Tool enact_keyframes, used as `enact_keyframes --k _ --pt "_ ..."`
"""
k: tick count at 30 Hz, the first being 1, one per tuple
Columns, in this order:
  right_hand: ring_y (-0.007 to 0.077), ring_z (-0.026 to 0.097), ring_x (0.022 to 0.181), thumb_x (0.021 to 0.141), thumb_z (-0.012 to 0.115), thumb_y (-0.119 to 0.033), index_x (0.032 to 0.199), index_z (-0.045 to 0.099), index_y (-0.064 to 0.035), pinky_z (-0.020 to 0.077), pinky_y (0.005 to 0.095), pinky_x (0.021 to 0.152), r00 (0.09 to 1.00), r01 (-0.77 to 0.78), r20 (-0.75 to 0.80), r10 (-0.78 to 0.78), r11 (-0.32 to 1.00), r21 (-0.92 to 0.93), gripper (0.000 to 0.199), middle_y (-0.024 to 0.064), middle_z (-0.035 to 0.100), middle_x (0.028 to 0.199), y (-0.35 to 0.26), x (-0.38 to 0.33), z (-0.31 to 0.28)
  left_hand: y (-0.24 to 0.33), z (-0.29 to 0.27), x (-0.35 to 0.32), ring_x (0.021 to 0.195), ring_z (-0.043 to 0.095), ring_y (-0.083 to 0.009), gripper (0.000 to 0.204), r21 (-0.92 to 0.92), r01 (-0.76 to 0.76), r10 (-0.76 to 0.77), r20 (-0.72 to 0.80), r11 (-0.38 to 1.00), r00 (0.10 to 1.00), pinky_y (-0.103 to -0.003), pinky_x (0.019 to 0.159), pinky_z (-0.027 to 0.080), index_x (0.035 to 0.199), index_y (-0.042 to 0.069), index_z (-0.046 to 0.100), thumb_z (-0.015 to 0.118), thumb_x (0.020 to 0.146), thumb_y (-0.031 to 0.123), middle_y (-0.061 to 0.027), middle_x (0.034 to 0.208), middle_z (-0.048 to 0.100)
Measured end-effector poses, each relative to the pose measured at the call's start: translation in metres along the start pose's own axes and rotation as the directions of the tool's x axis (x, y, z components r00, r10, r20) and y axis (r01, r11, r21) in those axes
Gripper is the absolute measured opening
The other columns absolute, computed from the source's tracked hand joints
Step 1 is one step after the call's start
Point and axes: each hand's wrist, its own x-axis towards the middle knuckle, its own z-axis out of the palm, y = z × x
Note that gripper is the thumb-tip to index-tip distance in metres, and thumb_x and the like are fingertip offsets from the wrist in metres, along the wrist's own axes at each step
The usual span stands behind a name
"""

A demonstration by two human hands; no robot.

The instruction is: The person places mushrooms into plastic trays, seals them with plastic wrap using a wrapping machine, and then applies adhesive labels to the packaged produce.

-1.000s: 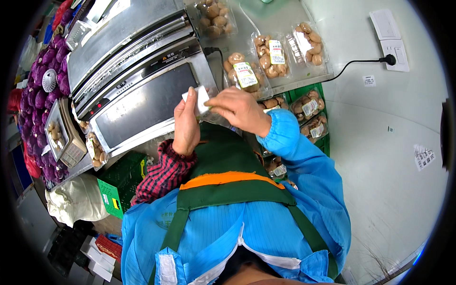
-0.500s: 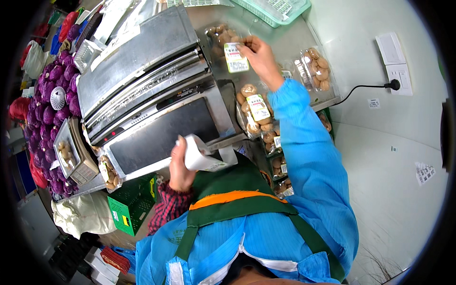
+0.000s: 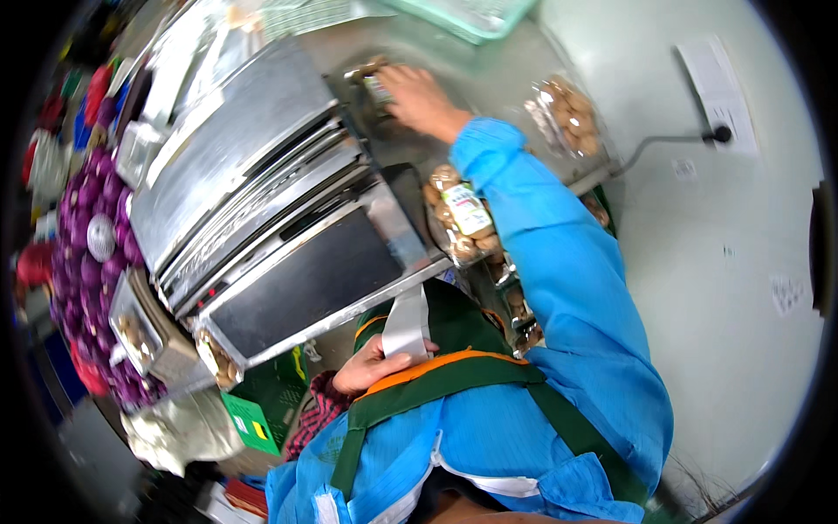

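Note:
At my waist, my left hand (image 3: 371, 367) is closed on a pale label strip (image 3: 408, 323), which hangs over the front of my green apron. My right hand (image 3: 425, 100) reaches to the far side of the steel table. Its fingers wrap over a clear pack of round brown mushrooms (image 3: 367, 72); the pack looks tilted, is blurred and is partly covered by the hand. A white and green label (image 3: 377, 90) shows under those fingers. Nearer me, under my right forearm, lies another mushroom pack (image 3: 463, 214) with a similar label.
A steel wrapping machine (image 3: 253, 175) with a dark plate (image 3: 297, 288) stands to the left. Another mushroom pack (image 3: 567, 113) lies by the wall, near a plugged-in cord (image 3: 650, 144). At the far edge is a pale green basket (image 3: 476, 31). Purple produce (image 3: 87, 253) is piled left; a green crate (image 3: 262, 397) sits below.
My right hand has moved left and farther away with its label, from above the far mushroom pack onto it. My left hand has dropped toward my waist, and the label strip now hangs straighter.

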Motion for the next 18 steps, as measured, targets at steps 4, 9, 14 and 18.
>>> enact_keyframes --k 4,9,14,18 --pt "0.0346 0.049 0.116 0.079 0.069 -0.019 0.128 0.047 0.0004 0.041 0.0435 0.095 0.979 -0.079 -0.169 0.113 0.977 0.199 0.058 0.0162 0.052 0.127 -0.014 -0.025 -0.025 -0.007 0.012 0.014 0.083 0.059 -0.0081 0.033 -0.067 0.165 -0.177 -0.263 0.984 0.948 -0.025 0.076 0.047 0.111 0.002 0.065 0.05 0.1 0.029 -0.0012 0.094 0.066" --pt "0.0157 0.063 0.085 0.086 0.068 -0.022 0.122 0.057 -0.0062 0.0512 0.0322 0.077 0.94 -0.222 0.292 -0.174 0.339 0.914 0.042 0.0068 0.067 0.096 -0.076 -0.132 -0.09 -0.022 0.013 0.056 0.085 0.063 -0.0143 0.037 -0.231 -0.212 0.023 -0.625 0.95 0.781 -0.029 0.075 0.05 0.11 0.001 0.064 0.047 0.1 0.033 -0.0054 0.097 0.066" --pt "0.0275 0.065 0.087 0.082 0.068 -0.012 0.113 0.061 -0.0006 0.0488 0.0373 0.077 0.893 -0.324 0.405 -0.198 0.342 0.882 0.034 0.0149 0.066 0.094 -0.122 -0.213 -0.135 -0.018 0.018 0.083 0.088 0.063 -0.0161 0.038 -0.161 -0.239 0.091 -0.618 0.958 0.781 -0.03 0.077 0.051 0.112 0.0 0.061 0.046 0.101 0.034 -0.0077 0.099 0.066" --pt "0.0292 0.064 0.087 0.082 0.066 -0.009 0.107 0.064 -0.0003 0.0486 0.038 0.076 0.946 -0.303 0.325 -0.011 0.33 0.894 0.026 0.0141 0.067 0.094 -0.119 -0.239 -0.144 -0.014 0.038 0.106 0.086 0.063 -0.0162 0.04 -0.165 -0.223 0.081 -0.601 0.961 0.795 -0.03 0.074 0.051 0.112 0.0 0.06 0.046 0.101 0.034 -0.0073 0.098 0.065"
